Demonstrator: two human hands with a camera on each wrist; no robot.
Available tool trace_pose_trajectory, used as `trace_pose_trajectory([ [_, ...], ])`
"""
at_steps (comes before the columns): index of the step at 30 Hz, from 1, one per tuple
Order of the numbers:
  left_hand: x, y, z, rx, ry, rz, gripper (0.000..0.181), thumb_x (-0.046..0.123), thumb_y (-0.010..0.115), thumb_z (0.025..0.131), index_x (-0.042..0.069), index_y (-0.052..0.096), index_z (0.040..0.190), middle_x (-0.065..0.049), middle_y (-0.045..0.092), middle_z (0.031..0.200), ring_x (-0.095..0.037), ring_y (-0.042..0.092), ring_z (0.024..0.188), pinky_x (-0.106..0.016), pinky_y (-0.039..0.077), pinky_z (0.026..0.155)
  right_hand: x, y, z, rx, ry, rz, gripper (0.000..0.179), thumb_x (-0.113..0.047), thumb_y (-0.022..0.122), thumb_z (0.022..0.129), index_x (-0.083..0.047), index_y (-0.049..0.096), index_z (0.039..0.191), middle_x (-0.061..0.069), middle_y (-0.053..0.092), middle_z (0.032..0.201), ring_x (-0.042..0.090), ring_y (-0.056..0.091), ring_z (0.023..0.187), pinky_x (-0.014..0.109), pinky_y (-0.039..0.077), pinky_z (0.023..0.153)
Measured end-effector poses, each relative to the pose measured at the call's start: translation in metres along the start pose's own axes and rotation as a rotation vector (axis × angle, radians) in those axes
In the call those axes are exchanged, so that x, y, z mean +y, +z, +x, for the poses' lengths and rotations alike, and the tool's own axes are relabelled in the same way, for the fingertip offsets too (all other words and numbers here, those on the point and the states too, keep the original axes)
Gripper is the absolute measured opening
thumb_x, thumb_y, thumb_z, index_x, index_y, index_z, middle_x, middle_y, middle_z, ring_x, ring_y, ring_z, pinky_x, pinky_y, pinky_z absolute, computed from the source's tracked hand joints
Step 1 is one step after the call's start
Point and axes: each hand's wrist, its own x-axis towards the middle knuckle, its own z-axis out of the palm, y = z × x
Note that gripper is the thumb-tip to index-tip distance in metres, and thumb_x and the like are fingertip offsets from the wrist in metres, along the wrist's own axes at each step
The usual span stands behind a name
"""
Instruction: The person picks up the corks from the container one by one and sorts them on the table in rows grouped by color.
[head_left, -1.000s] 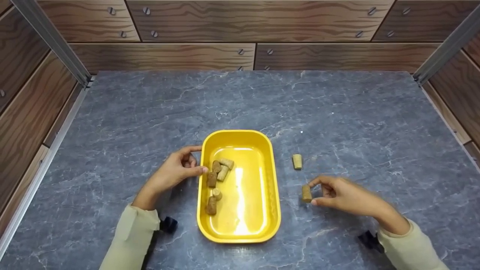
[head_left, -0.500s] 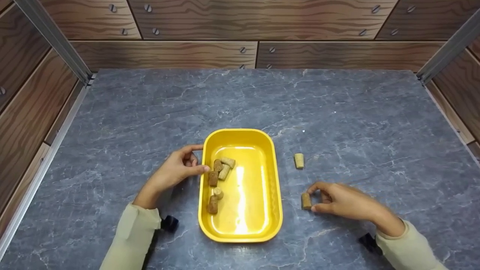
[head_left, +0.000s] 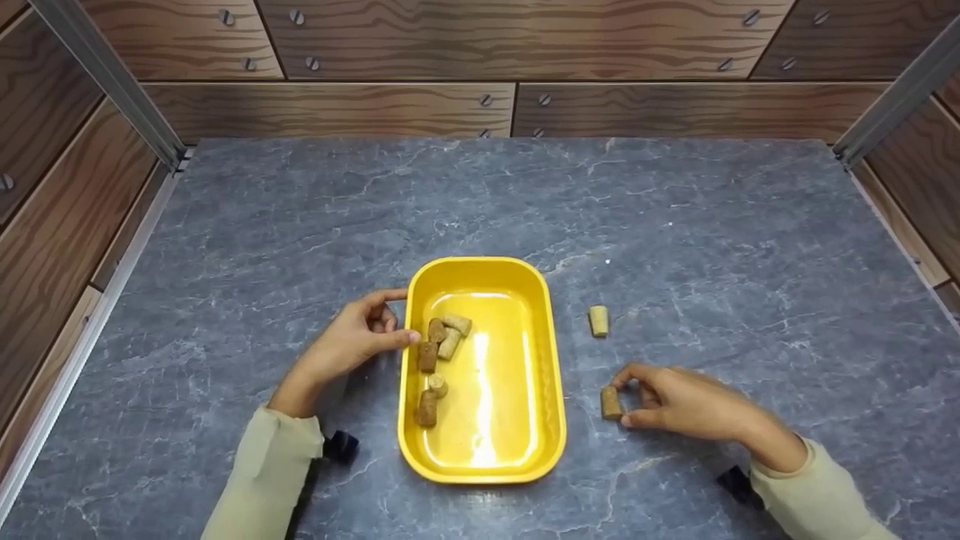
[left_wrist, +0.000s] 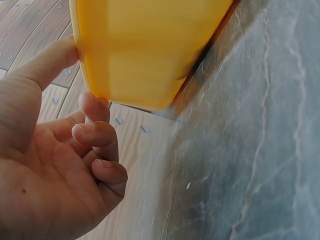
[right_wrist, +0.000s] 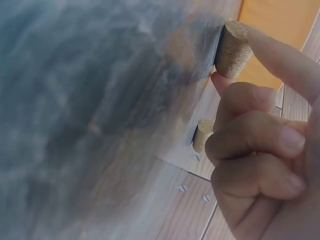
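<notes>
In the head view, the left hand (head_left: pixel 349 337) rests against the near side of a yellow plastic tray (head_left: pixel 480 478), its thumb on the rim and its forefinger stretched to the outer wall. Just past that thumb, inside the tray, six corks (head_left: pixel 449 344) lie along the wall closest to the left hand, three dark brown and three pale. The right hand (head_left: pixel 679 401), on the tray's other side, pinches a brown cork (head_left: pixel 610 403) between thumb and forefinger, low at the grey marbled tabletop (head_left: pixel 262 210); I cannot tell whether it touches the surface. A pale tapered cork (head_left: pixel 598 321) is ahead of the right hand, on the tabletop.

In the left wrist view, the thumb touches the tray's edge, other fingers curl loosely below it, and the forefinger is partly hidden.

In the right wrist view, thumb and forefinger grasp the speckled cork from opposite sides; the remaining fingers fold toward the palm, with the pale cork beyond them.
</notes>
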Motion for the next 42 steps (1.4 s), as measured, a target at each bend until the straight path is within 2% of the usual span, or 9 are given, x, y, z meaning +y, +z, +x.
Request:
trace_pose_trajectory([
  [9,-0.001,0.0,0.001,-0.006,0.006,-0.006,0.067,0.017,0.076,0.082,-0.002,0.045,0.139,0.001,0.049,0.078,-0.009,0.042,0.066,-0.018,0.037,0.058,-0.004,-0.009,-0.007,0.03,-0.013,-0.018,0.054,-0.042,0.071,0.084,-0.013,0.056,0.127,-0.005,0.051,0.073,0.003,0.04,0.056,0.022,0.036,0.05],
  [17,-0.002,0.0,0.0,-0.005,0.0,-0.006,0.068,0.018,0.076,0.082,0.0,0.046,0.139,0.001,0.049,0.078,-0.01,0.042,0.066,-0.018,0.037,0.059,-0.016,-0.013,-0.005,0.091,-0.049,0.062,0.051,-0.034,0.07,0.087,-0.009,0.055,0.129,-0.003,0.051,0.074,0.002,0.04,0.057,0.022,0.039,0.053],
  [28,-0.002,0.0,0.001,-0.001,0.003,-0.004,0.066,0.017,0.076,0.082,0.0,0.047,0.138,0.001,0.049,0.078,-0.009,0.042,0.065,-0.018,0.036,0.058,-0.05,-0.005,0.015,0.134,-0.2,0.22,0.047,-0.032,0.069,0.088,-0.011,0.056,0.128,-0.003,0.051,0.075,0.001,0.041,0.056,0.021,0.044,0.056],
  [34,-0.002,0.0,0.001,-0.002,-0.01,-0.014,0.066,0.018,0.076,0.082,0.0,0.046,0.139,0.001,0.049,0.078,-0.009,0.041,0.064,-0.018,0.036,0.057,-0.071,0.005,0.03,0.197,-0.315,0.272,0.04,-0.02,0.072,0.087,-0.005,0.059,0.121,-0.004,0.047,0.072,0.0,0.039,0.059,0.019,0.04,0.055],
  [38,-0.001,0.0,0.001,0.001,-0.008,-0.014,0.066,0.017,0.076,0.082,0.0,0.047,0.139,0.001,0.049,0.078,-0.008,0.041,0.063,-0.018,0.036,0.057,-0.089,0.013,0.038,0.206,-0.354,0.284,0.039,-0.018,0.072,0.086,-0.006,0.059,0.12,-0.005,0.046,0.07,0.001,0.04,0.06,0.018,0.039,0.056],
  [42,-0.001,0.0,0.001,0.003,-0.009,-0.012,0.065,0.017,0.076,0.082,0.0,0.047,0.138,0.001,0.049,0.078,-0.008,0.042,0.063,-0.018,0.036,0.057,-0.106,0.021,0.045,0.193,-0.351,0.281,0.038,-0.02,0.072,0.086,-0.009,0.059,0.12,-0.007,0.046,0.07,0.002,0.04,0.061,0.018,0.04,0.056],
])
